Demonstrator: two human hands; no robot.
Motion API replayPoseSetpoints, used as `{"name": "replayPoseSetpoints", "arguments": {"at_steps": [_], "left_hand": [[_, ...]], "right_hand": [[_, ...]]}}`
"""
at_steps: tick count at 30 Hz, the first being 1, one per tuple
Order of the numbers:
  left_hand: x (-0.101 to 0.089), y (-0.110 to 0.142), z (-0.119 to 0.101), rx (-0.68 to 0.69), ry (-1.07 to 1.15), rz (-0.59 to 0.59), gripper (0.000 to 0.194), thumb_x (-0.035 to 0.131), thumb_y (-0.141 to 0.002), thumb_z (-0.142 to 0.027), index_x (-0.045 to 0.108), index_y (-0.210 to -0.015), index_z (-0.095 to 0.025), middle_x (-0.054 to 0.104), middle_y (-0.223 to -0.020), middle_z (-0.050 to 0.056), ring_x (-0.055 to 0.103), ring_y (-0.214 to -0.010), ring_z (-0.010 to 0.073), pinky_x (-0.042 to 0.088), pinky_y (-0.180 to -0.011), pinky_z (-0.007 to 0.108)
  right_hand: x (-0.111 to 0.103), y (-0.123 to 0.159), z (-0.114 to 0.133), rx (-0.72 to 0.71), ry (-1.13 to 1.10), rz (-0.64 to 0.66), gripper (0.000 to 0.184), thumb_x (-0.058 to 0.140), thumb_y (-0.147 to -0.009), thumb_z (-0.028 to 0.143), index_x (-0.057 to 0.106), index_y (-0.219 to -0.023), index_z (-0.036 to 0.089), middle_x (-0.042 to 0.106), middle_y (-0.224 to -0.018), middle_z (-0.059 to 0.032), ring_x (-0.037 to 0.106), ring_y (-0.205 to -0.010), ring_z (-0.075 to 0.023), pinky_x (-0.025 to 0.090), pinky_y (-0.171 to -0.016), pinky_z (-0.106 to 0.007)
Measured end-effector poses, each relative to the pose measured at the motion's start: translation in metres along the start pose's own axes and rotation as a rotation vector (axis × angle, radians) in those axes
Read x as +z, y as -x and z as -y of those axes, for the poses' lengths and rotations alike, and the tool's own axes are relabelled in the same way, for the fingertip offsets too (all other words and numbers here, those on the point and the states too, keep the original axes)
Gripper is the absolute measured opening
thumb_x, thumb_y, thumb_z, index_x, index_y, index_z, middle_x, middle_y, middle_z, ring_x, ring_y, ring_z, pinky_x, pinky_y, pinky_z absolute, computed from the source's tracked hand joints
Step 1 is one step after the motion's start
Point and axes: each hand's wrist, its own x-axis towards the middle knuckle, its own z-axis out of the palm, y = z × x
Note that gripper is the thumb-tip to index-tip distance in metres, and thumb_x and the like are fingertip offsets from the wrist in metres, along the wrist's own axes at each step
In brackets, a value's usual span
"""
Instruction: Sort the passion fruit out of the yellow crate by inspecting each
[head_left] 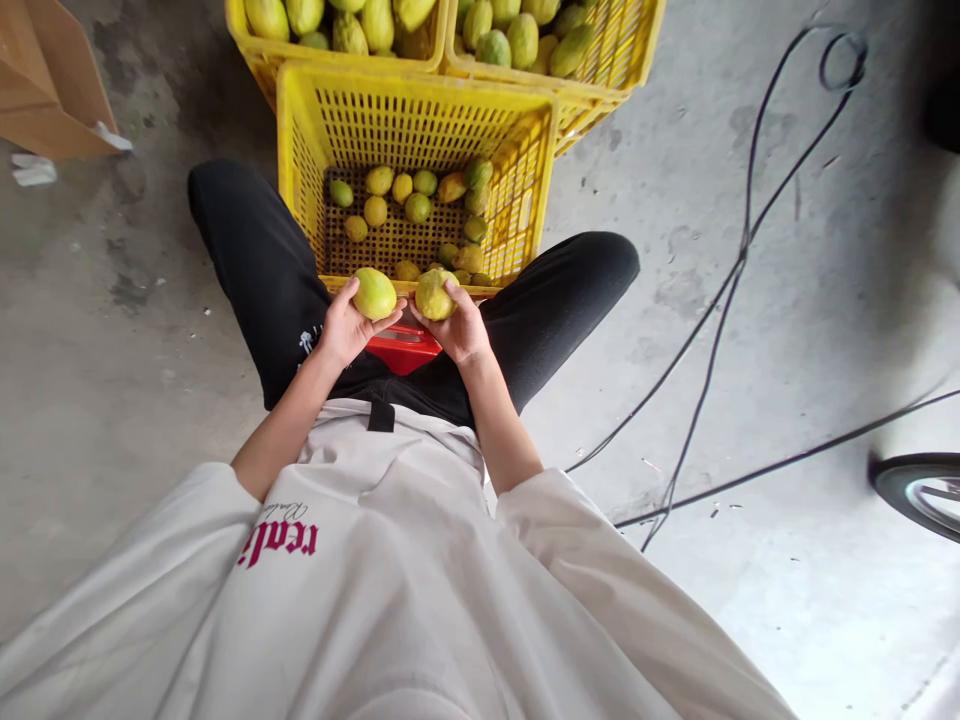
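My left hand (346,328) is curled around a smooth yellow-green lemon (374,294), thumb on its side and fingers beneath. A rougher, bumpy yellow lemon (435,295) rests in my right hand (463,332), with the thumb over it. Both hands are close together above the near rim of a yellow plastic crate (416,84), and the two lemons are apart. Inside that crate, several smaller yellow and green fruits (418,208) lie scattered on the dark slotted bottom, more of them toward the right and near sides.
Behind stand two fuller yellow crates, one at left (345,62) and one at right (637,55). Something red (405,350) shows between my legs. A cardboard box (52,90) is at upper left. Black cables (739,265) cross the concrete floor near a wheel (919,490).
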Motion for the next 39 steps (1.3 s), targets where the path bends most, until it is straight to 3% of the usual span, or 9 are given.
{"name": "replayPoseSetpoints", "arguments": {"at_steps": [5, 8, 11, 16, 21, 28, 33, 36, 39], "left_hand": [[-0.005, -0.006, 0.005, 0.066, -0.05, -0.044, 0.032, 0.078, -0.09, -0.039, 0.062, -0.116, -0.029, 0.078, -0.098, 0.0, 0.085, -0.104, 0.026, 0.066, -0.075, 0.025], [-0.005, -0.006, 0.004, 0.07, -0.081, -0.066, 0.025, 0.076, -0.09, -0.038, 0.064, -0.11, -0.027, 0.079, -0.096, 0.001, 0.084, -0.102, 0.0263, 0.062, -0.066, 0.023], [-0.002, -0.003, 0.001, 0.024, -0.079, -0.038, 0.023, 0.066, -0.094, -0.043, 0.066, -0.106, -0.023, 0.081, -0.104, 0.007, 0.082, -0.113, 0.0313, 0.067, -0.074, 0.03], [0.001, 0.002, -0.002, 0.0, -0.027, -0.006, 0.034, 0.052, -0.098, -0.044, 0.067, -0.119, -0.022, 0.082, -0.112, 0.009, 0.078, -0.125, 0.0352, 0.069, -0.093, 0.044], [-0.001, -0.002, 0.001, 0.011, -0.017, -0.037, 0.024, 0.064, -0.098, -0.037, 0.065, -0.117, -0.023, 0.082, -0.111, 0.006, 0.079, -0.124, 0.0304, 0.064, -0.109, 0.046], [-0.008, -0.01, 0.008, 0.018, -0.064, -0.06, 0.031, 0.081, -0.091, -0.041, 0.067, -0.112, -0.024, 0.08, -0.101, 0.004, 0.083, -0.107, 0.0253, 0.067, -0.097, 0.036], [-0.005, -0.01, 0.005, 0.037, -0.084, -0.104, 0.029, 0.078, -0.095, -0.05, 0.067, -0.102, -0.024, 0.08, -0.103, 0.005, 0.082, -0.111, 0.0256, 0.067, -0.082, 0.027], [-0.003, -0.007, 0.001, -0.002, -0.088, -0.087, 0.036, 0.07, -0.097, -0.057, 0.069, -0.105, -0.023, 0.081, -0.105, 0.008, 0.082, -0.111, 0.029, 0.068, -0.079, 0.03], [-0.002, -0.004, 0.0, -0.024, -0.061, -0.054, 0.038, 0.06, -0.097, -0.055, 0.069, -0.112, -0.021, 0.081, -0.105, 0.009, 0.081, -0.114, 0.032, 0.07, -0.089, 0.04]], "right_hand": [[0.001, 0.0, 0.001, 0.057, -0.013, -0.001, 0.011, 0.067, -0.099, 0.032, 0.068, -0.106, 0.024, 0.08, -0.101, -0.0019, 0.079, -0.101, -0.0228, 0.068, -0.099, -0.043], [-0.003, -0.001, 0.004, 0.072, -0.067, 0.001, 0.015, 0.062, -0.099, 0.035, 0.067, -0.107, 0.024, 0.08, -0.099, -0.0024, 0.078, -0.108, -0.0249, 0.069, -0.098, -0.046], [-0.007, -0.002, 0.006, 0.074, -0.105, 0.006, 0.017, 0.058, -0.095, 0.035, 0.066, -0.106, 0.025, 0.08, -0.096, -0.0035, 0.077, -0.114, -0.0283, 0.068, -0.098, -0.051], [-0.007, -0.002, 0.006, 0.098, -0.154, 0.017, 0.023, 0.055, -0.092, 0.032, 0.067, -0.109, 0.022, 0.08, -0.094, -0.0064, 0.078, -0.111, -0.0297, 0.067, -0.101, -0.054], [-0.002, -0.001, 0.006, 0.075, -0.139, -0.007, 0.02, 0.055, -0.1, 0.035, 0.068, -0.109, 0.023, 0.081, -0.097, -0.0043, 0.078, -0.106, -0.025, 0.069, -0.098, -0.046], [0.001, -0.003, 0.004, 0.056, -0.037, -0.076, 0.016, 0.066, -0.103, 0.041, 0.07, -0.104, 0.025, 0.078, -0.093, -0.0009, 0.077, -0.091, -0.019, 0.066, -0.067, -0.025], [-0.001, -0.007, -0.001, 0.059, 0.063, -0.023, 0.025, 0.07, -0.102, 0.049, 0.069, -0.103, 0.024, 0.077, -0.093, -0.0015, 0.076, -0.088, -0.0169, 0.06, -0.063, -0.021], [0.0, -0.005, 0.0, 0.062, 0.077, -0.031, 0.023, 0.069, -0.101, 0.049, 0.069, -0.104, 0.026, 0.077, -0.09, -0.0009, 0.076, -0.088, -0.0179, 0.059, -0.06, -0.021], [0.004, -0.001, 0.004, 0.065, 0.022, -0.017, 0.021, 0.061, -0.101, 0.045, 0.07, -0.109, 0.028, 0.076, -0.09, -0.0003, 0.077, -0.091, -0.0207, 0.059, -0.059, -0.024]]}}
